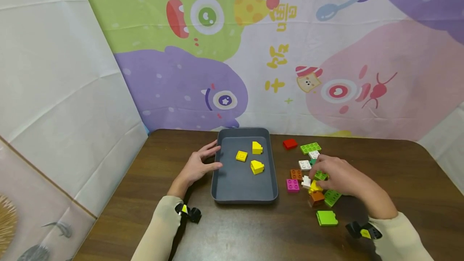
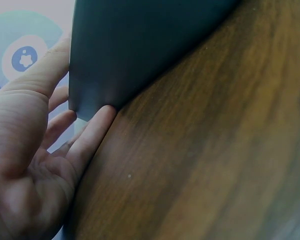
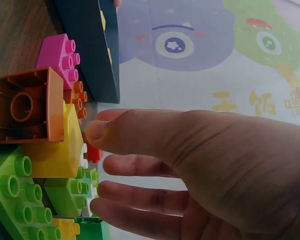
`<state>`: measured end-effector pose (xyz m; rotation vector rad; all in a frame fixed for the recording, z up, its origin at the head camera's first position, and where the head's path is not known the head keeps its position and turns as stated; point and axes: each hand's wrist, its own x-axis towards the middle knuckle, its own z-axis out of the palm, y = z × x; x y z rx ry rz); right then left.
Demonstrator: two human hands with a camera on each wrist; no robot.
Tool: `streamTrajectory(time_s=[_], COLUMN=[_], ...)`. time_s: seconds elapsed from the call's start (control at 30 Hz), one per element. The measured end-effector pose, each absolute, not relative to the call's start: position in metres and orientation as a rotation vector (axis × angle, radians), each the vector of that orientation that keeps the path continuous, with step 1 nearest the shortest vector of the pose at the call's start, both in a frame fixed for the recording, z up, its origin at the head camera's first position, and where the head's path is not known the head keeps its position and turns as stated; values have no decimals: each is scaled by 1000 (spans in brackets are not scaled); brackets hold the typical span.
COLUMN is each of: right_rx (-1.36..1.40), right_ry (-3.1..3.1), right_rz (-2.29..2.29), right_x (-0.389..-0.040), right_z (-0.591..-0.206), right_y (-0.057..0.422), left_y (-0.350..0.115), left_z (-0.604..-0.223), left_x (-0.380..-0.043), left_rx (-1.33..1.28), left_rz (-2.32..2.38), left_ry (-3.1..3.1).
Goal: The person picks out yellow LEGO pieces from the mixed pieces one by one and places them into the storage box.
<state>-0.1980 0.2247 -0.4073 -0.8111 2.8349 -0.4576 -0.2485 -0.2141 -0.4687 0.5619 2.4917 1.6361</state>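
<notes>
A dark grey tray (image 1: 244, 192) lies on the table with three yellow blocks (image 1: 257, 167) inside. My left hand (image 1: 193, 168) rests against its left side, fingers spread along the wall, as the left wrist view also shows. My right hand (image 1: 338, 176) is over a loose pile of toy bricks to the tray's right. In the right wrist view its fingers are loosely bent and apart, with nothing between them. The thumb tip is close to a yellow brick (image 3: 55, 155), which sits beside an overturned orange-brown brick (image 3: 30, 105) and a lime green brick (image 3: 25, 195).
Around the pile lie a red brick (image 1: 290, 144), a long green brick (image 1: 310, 148), a white brick (image 1: 305, 165) and a magenta brick (image 1: 293, 185). Nearer the front is a lime green block (image 1: 327, 218). A printed cloth (image 1: 203, 92) hangs behind the table (image 1: 145, 196).
</notes>
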Motion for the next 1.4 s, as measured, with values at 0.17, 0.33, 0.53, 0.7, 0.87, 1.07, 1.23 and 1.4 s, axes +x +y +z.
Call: streamTrajectory(time_s=[0.17,0.33,0.53,0.7,0.87,1.07,1.23,1.4], right_rx=[-852,-905,-948,-925,-937,-966,-913,-840], right_ry=[2786,2777,2761,2708,2679,2668,2639,2628], right_rz=[-449,-460,-466,-491,-506,-541,-536,-486], right_x=[-198,-197,-196,-196,-196,-195,-194,-193], right_z=[-410,-411,-411,-412,-414,-416,-419,-424], right_y=[224,224,224,222,220,218,215,213], left_y=[-214,-214,-213,-213,-213,-213,-213,-214], left_z=[-468,-468,-468,-468,-468,-468,-469,-469], left_x=[-248,-249,-249,-250,-250,-250,-249,-249], left_rx=[555,557,553,551,555,555,547,555], left_rz=[1632,1632,1627,1623,1619,1624,1622,1623], left_ry=[2497,2499,2506,2518,2513,2507,2506,2503])
